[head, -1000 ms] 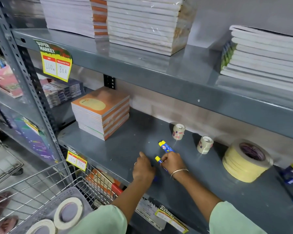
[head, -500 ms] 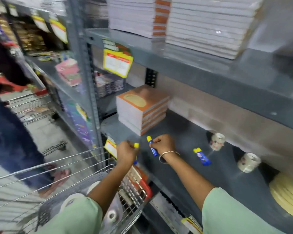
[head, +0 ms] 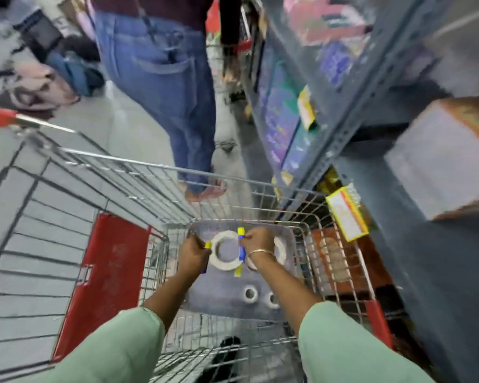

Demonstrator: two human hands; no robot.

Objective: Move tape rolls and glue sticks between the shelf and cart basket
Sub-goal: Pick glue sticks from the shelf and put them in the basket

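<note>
Placement step: left hand and right hand each grip a blue, yellow-capped glue stick above the wire cart basket. Next requirement: release both beside the white tape rolls.

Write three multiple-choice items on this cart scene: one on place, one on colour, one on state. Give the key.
1. Where are both hands?
A. On the shelf
B. Over the cart basket
C. On the cart handle

2. What colour is the cap of the glue stick in the right hand?
A. Yellow
B. Red
C. White

3. What is the left hand doing?
A. Hanging open
B. Gripping a glue stick
C. Lifting a tape roll

Key: B, wire walls of the cart basket surround the hands; A, a yellow cap tops the blue body; B, its fingers close round a glue stick.
</note>
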